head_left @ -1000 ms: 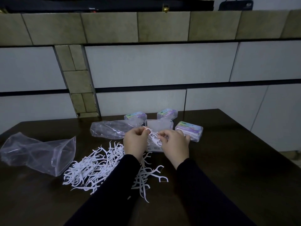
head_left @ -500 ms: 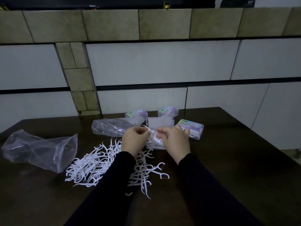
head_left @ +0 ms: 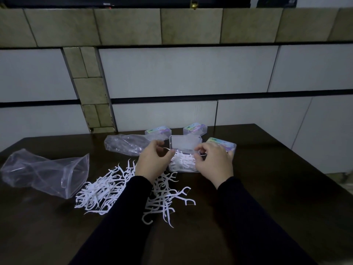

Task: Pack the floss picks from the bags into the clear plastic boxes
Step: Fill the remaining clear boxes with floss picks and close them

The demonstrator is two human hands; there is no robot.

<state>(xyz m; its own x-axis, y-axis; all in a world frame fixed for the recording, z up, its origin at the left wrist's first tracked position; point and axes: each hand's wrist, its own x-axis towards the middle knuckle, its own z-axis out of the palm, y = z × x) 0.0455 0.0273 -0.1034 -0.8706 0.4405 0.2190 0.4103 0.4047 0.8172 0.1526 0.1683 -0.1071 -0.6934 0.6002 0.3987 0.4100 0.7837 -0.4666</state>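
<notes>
Change: our hands have parted since earlier.
Open box: holds white floss picks.
Left hand: pinches one pick.
Right hand: grip unclear.
Worktop: loose picks.

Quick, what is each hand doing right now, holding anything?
Left hand: fingers curled at the open box, pinching a floss pick.
Right hand: fingers curled over the box; whether it holds anything cannot be told.

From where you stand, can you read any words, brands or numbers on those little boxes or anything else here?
None can be read.
Closed boxes: colourful printed labels, too small and blurred.
Dark object above the tiled wall: a faint light mark, illegible.
Open box, bags: no print visible.
</notes>
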